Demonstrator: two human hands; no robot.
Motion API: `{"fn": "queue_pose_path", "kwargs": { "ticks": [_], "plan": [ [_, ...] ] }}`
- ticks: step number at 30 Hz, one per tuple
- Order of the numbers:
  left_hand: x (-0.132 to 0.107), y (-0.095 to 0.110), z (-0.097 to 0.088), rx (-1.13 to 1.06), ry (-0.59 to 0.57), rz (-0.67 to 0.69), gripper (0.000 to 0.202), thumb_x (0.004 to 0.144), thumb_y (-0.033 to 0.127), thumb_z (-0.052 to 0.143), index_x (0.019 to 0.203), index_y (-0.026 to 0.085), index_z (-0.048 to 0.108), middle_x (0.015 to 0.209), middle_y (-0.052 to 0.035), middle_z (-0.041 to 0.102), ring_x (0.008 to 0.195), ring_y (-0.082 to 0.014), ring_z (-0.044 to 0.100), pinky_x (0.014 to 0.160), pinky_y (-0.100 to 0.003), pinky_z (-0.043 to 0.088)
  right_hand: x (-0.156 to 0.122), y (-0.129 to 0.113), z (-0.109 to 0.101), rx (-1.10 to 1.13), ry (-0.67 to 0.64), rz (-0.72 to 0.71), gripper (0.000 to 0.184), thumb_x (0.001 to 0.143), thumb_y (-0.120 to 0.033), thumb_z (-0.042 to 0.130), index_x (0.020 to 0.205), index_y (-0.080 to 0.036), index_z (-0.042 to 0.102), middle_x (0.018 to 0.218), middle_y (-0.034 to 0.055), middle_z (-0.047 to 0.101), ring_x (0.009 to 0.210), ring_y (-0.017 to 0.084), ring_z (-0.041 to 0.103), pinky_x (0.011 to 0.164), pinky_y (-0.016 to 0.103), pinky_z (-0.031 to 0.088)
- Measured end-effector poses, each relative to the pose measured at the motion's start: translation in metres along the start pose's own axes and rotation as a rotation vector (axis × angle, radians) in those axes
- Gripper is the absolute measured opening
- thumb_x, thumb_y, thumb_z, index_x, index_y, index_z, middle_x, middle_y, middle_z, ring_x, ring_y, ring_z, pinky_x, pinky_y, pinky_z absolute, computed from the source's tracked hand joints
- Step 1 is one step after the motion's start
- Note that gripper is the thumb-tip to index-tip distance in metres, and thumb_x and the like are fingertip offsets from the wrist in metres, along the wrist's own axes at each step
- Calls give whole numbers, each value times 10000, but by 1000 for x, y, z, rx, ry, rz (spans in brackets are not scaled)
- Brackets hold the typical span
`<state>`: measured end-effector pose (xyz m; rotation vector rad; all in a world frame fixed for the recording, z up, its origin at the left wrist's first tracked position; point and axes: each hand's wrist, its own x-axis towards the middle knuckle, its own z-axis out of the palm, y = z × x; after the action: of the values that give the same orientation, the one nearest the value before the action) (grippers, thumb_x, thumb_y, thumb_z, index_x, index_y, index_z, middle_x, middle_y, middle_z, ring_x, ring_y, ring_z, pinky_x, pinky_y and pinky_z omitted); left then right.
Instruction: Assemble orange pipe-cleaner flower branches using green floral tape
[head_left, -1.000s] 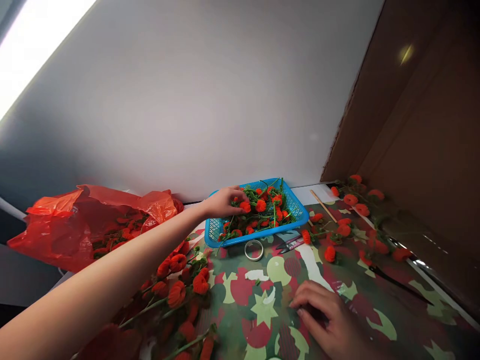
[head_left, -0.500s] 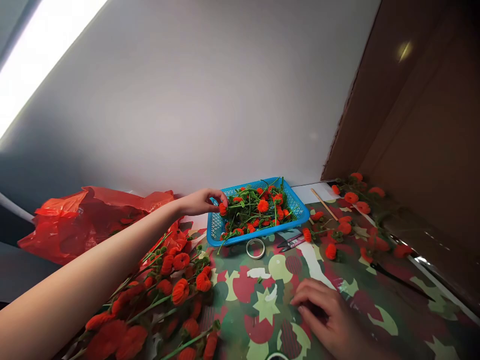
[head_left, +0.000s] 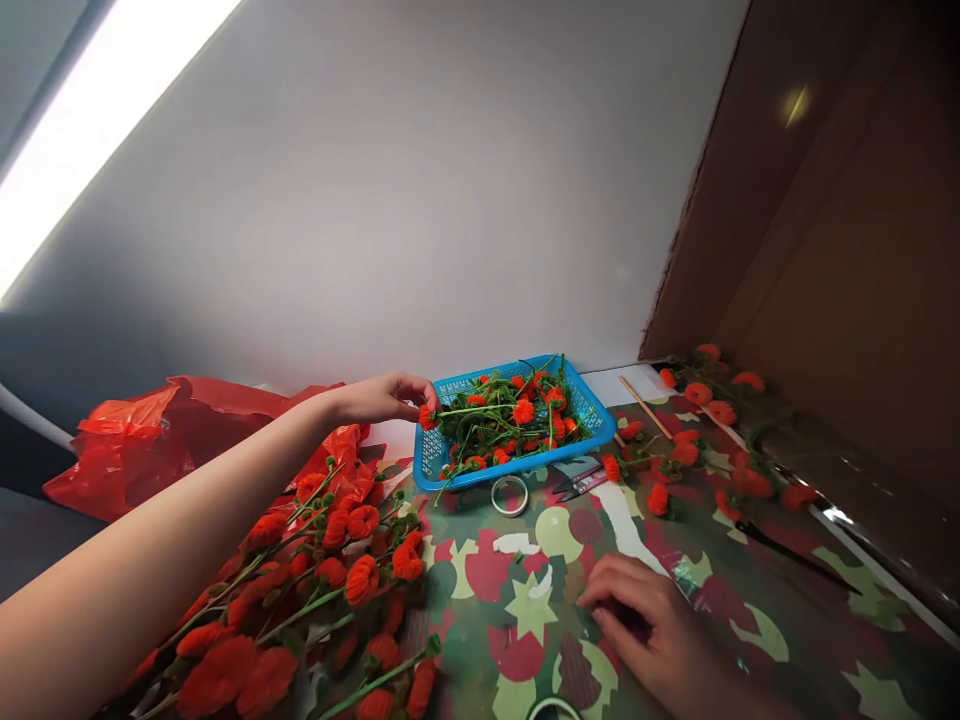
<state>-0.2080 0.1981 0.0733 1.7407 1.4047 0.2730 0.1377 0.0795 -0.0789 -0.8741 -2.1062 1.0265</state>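
My left hand [head_left: 386, 397] reaches far out and pinches a small red pompom flower [head_left: 427, 416] on a green stem at the left rim of a blue plastic basket [head_left: 592, 418], which holds several more such flowers. My right hand [head_left: 651, 626] rests palm down on the patterned table cover [head_left: 525, 620] near the front, fingers curled loosely; whether it holds anything is hidden.
A heap of red flowers on long green stems [head_left: 330, 580] lies at the left. Behind it sits a red plastic bag [head_left: 150, 440]. A tape roll [head_left: 510, 495], small snips [head_left: 581, 485], a wooden stick [head_left: 645, 407] and loose flowers [head_left: 712, 420] lie near the basket. A brown board [head_left: 847, 250] stands at the right.
My left hand has drawn back leftward out of the basket, bringing one red flower with its stem to the rim. My right hand has stayed in place.
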Motion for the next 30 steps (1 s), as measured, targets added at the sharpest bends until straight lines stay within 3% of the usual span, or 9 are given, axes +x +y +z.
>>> {"fn": "queue_pose_path", "kwargs": {
  "ticks": [3,5,9,12,16,22,26,30],
  "plan": [
    [0,3,1,22,-11,18,137,658,234,627,768,175,572,831,-7,624,790,-134,563,752,-266,439,-1,1,1,10,-5,13,155,827,-115,459,801,-188,593,788,43,589,745,161,563,634,245,440],
    [0,9,7,23,-26,55,114,677,228,621,768,174,578,845,-9,625,787,-131,565,755,-271,439,-2,1,1,26,27,61,156,843,-147,467,911,-205,595,842,42,595,742,151,563,650,243,455],
    [-5,32,36,60,-177,146,103,736,215,577,829,185,611,894,-20,637,801,-141,575,750,-278,443,-4,1,-2,49,322,142,532,830,-250,560,1318,-249,347,1085,77,571,767,139,562,748,276,478],
    [-9,51,65,110,-304,182,154,765,191,543,894,193,625,906,-24,640,809,-144,570,740,-267,440,-4,0,-7,45,432,101,529,837,-299,563,1323,-237,360,1140,102,552,817,159,563,786,298,472],
    [-9,66,89,37,-386,203,214,787,182,532,985,206,611,912,-16,618,799,-129,543,720,-245,432,-2,-5,-14,37,322,73,235,896,-282,471,1097,-230,581,960,70,608,826,173,575,745,265,462],
    [-5,68,103,-241,-378,137,233,813,203,527,1040,217,574,893,-6,589,768,-110,520,705,-242,434,1,-18,-14,200,228,166,220,881,-353,496,855,-191,642,692,17,573,631,135,530,584,230,408],
    [4,60,121,-362,-253,79,202,818,261,536,1006,194,563,920,-20,576,725,-98,519,673,-247,456,2,-25,-10,681,38,394,326,810,-474,574,800,-150,609,537,-31,483,485,89,430,477,210,325],
    [13,56,145,-351,-82,3,147,797,267,546,901,165,562,764,5,569,616,-91,537,585,-252,483,3,-30,-8,1184,-69,548,324,760,-449,655,754,-142,552,453,-55,473,397,56,370,456,202,285]
  ]
}}
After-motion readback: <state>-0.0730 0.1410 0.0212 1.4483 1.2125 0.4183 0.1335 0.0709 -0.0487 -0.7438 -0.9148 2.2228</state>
